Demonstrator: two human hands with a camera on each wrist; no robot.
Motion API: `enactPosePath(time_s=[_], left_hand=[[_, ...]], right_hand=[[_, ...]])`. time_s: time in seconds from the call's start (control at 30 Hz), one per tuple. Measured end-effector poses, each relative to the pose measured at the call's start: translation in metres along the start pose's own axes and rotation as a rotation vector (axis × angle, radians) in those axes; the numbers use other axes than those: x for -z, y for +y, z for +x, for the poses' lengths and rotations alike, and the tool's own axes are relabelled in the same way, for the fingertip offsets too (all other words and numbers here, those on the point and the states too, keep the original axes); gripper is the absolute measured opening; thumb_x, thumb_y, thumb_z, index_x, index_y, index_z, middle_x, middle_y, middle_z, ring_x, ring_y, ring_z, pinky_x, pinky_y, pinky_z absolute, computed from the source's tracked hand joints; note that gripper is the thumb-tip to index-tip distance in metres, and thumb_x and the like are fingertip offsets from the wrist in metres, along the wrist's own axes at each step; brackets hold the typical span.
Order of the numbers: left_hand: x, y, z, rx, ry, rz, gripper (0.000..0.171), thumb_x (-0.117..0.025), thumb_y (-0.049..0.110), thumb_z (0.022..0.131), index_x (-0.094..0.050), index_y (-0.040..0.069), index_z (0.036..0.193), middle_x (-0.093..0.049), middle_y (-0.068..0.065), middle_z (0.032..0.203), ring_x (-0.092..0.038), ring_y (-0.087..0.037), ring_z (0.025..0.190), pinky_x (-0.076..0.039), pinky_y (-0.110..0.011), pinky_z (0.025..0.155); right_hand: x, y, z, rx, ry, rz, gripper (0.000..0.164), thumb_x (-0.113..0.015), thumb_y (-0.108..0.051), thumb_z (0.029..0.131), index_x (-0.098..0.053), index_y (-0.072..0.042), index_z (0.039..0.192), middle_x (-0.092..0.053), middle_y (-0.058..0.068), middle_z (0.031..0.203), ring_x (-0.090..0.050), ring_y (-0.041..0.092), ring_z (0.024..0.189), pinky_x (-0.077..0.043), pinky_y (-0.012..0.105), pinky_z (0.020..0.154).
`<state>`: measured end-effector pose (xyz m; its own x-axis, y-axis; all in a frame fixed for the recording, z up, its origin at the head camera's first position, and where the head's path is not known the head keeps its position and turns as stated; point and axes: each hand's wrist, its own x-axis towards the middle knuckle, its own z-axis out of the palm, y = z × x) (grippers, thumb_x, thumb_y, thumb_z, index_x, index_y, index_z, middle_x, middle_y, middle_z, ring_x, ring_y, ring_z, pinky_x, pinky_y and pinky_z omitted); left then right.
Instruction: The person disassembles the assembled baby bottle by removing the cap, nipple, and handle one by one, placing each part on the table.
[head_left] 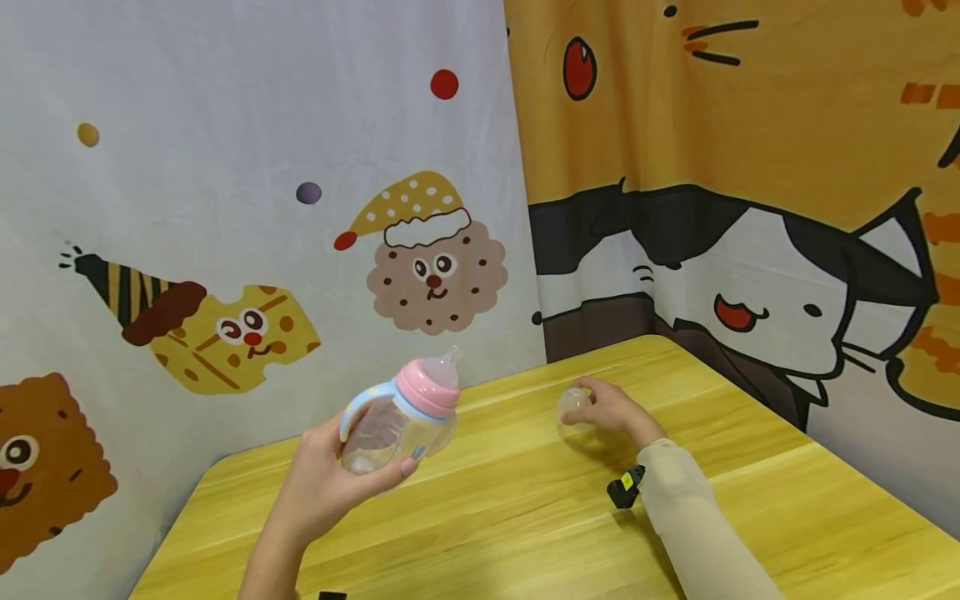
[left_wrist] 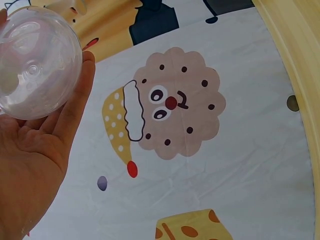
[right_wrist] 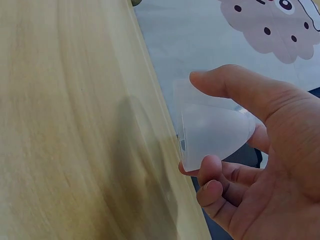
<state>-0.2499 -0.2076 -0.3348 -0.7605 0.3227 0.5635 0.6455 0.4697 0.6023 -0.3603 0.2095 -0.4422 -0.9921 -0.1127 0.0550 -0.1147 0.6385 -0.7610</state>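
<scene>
My left hand (head_left: 330,479) grips a clear baby bottle (head_left: 382,433) with a pink collar, a clear nipple and pale blue handles. The bottle is tilted above the table, its nipple pointing up and to the right. In the left wrist view the round bottom of the bottle (left_wrist: 37,65) faces the camera, against the fingers. Farther right, my right hand (head_left: 611,408) holds a translucent domed bottle cap (head_left: 572,408) between thumb and fingers, close over the table. The right wrist view shows the cap (right_wrist: 210,130) on its side, thumb above and fingers below.
The yellow wood-grain table (head_left: 480,517) spreads beneath both hands. Behind it hangs a white curtain (head_left: 225,100) with cartoon snacks, meeting an orange curtain (head_left: 817,125) with cartoon cats at the corner. A small black device (head_left: 625,487) is strapped to my right wrist.
</scene>
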Motion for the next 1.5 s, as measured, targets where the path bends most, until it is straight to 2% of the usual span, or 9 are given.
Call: enactPosePath(time_s=[0.4, 0.77, 1.0, 1.33, 1.5], left_hand=[[0.000, 0.000, 0.001, 0.003, -0.001, 0.013, 0.061, -0.096, 0.025, 0.080, -0.068, 0.023, 0.134, -0.076, 0.007, 0.113, -0.072, -0.013, 0.096, -0.062, -0.032, 0.078], [-0.001, -0.001, 0.000, -0.004, 0.004, 0.017, 0.059, -0.096, 0.025, 0.080, -0.068, 0.022, 0.132, -0.076, 0.006, 0.111, -0.072, -0.013, 0.095, -0.061, -0.032, 0.078], [-0.001, -0.003, 0.001, -0.013, 0.000, 0.006, 0.059, -0.096, 0.024, 0.080, -0.068, 0.023, 0.132, -0.076, 0.008, 0.112, -0.072, -0.013, 0.095, -0.062, -0.032, 0.078], [0.000, -0.004, 0.001, -0.022, -0.001, -0.010, 0.058, -0.095, 0.022, 0.081, -0.068, 0.025, 0.132, -0.075, 0.007, 0.113, -0.072, -0.014, 0.096, -0.062, -0.032, 0.079], [0.000, -0.004, 0.001, -0.027, -0.002, -0.008, 0.058, -0.095, 0.022, 0.081, -0.068, 0.023, 0.132, -0.075, 0.007, 0.113, -0.072, -0.014, 0.096, -0.062, -0.032, 0.079]], right_hand=[[0.000, 0.000, -0.003, -0.019, -0.014, 0.007, 0.072, -0.082, -0.026, 0.092, -0.049, -0.001, 0.152, -0.063, 0.023, 0.123, -0.060, 0.032, 0.103, -0.053, 0.046, 0.086], [-0.005, 0.009, 0.002, -0.004, -0.026, 0.051, 0.059, -0.080, -0.020, 0.093, -0.056, -0.003, 0.143, -0.066, 0.019, 0.121, -0.062, 0.031, 0.103, -0.053, 0.047, 0.086], [-0.005, 0.013, 0.004, -0.007, -0.011, 0.057, 0.065, -0.080, -0.021, 0.093, -0.053, -0.001, 0.148, -0.065, 0.020, 0.119, -0.061, 0.031, 0.101, -0.053, 0.045, 0.084], [-0.007, 0.016, 0.005, -0.011, -0.008, 0.057, 0.059, -0.080, -0.019, 0.091, -0.057, -0.002, 0.143, -0.066, 0.019, 0.116, -0.061, 0.029, 0.098, -0.054, 0.041, 0.080], [-0.006, 0.017, 0.004, -0.027, -0.006, 0.056, 0.064, -0.080, -0.019, 0.092, -0.053, -0.001, 0.147, -0.065, 0.021, 0.118, -0.061, 0.030, 0.099, -0.054, 0.041, 0.080]])
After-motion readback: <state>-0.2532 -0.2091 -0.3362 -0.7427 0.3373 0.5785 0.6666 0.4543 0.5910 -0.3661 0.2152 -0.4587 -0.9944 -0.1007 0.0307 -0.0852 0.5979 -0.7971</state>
